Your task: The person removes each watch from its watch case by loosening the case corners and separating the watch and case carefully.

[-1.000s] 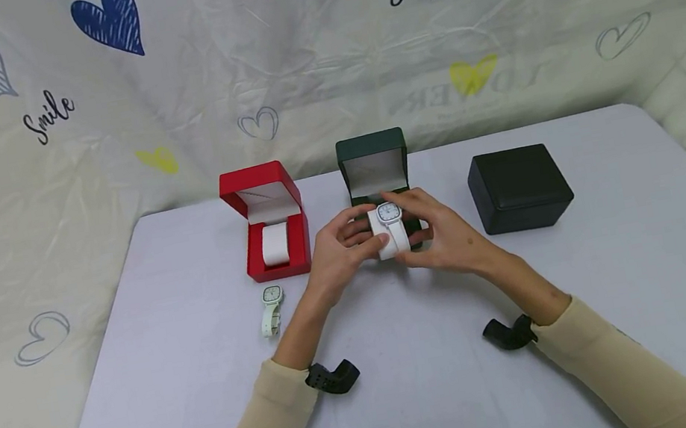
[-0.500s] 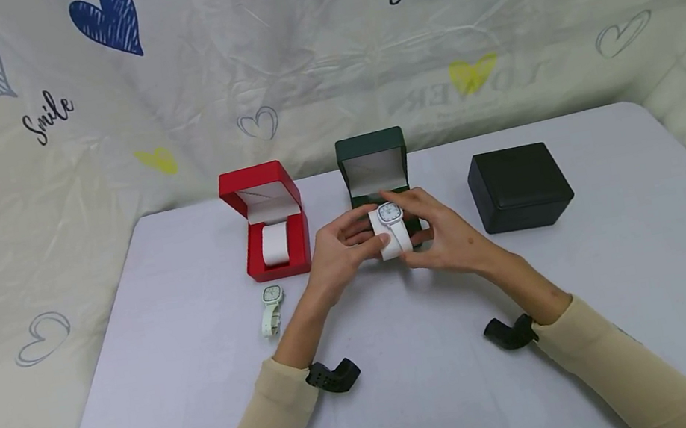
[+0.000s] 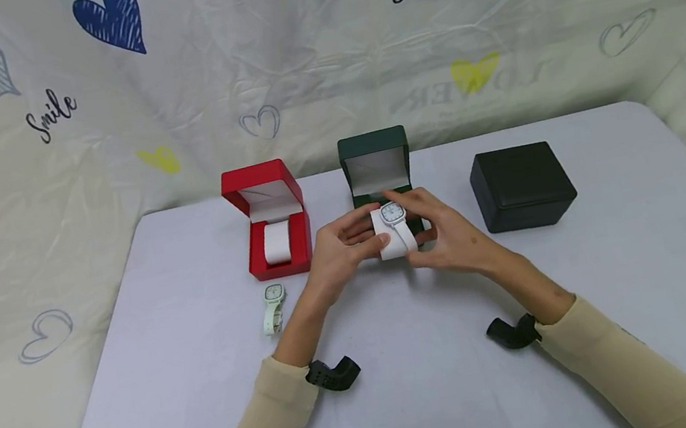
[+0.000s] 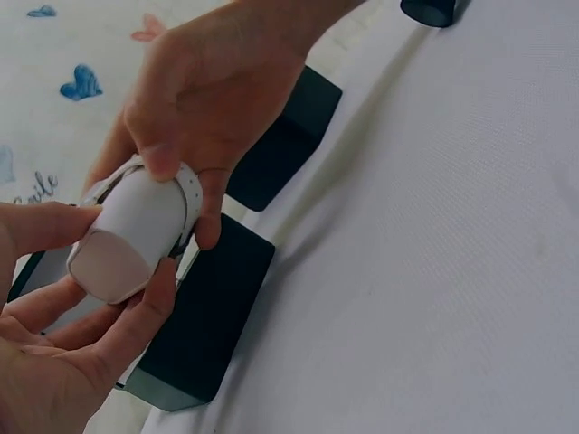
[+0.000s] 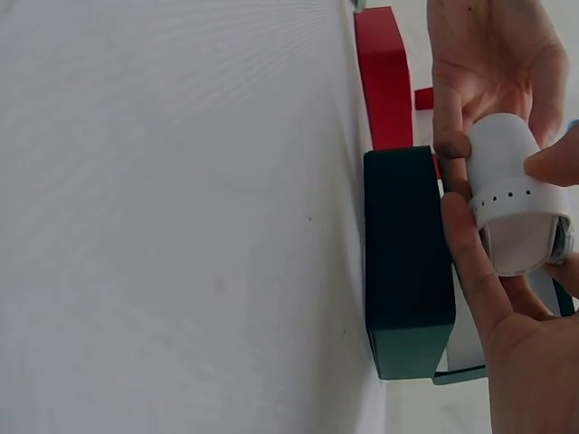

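In the head view my left hand (image 3: 348,247) holds a white watch pillow (image 3: 388,243) between thumb and fingers, above the front of an open green watch box (image 3: 376,169). A white watch (image 3: 394,214) with a square dial is wrapped round the pillow's right end, its strap slanting. My right hand (image 3: 444,231) grips the watch from the right, fingers at its top and thumb at its lower strap. The left wrist view shows the pillow's bare end (image 4: 110,267) at my left fingers. In the right wrist view the holed strap (image 5: 516,196) circles the opposite end.
An open red watch box (image 3: 279,247) with a white pillow (image 3: 276,243) inside stands left of the green box. A second pale watch (image 3: 273,309) lies in front of it, near my left forearm. On the right sits a closed black box (image 3: 522,188).
The strap's lower part has shifted right along the pillow, so the watch slants more and more white pillow shows. Both hands stay nearly in place.
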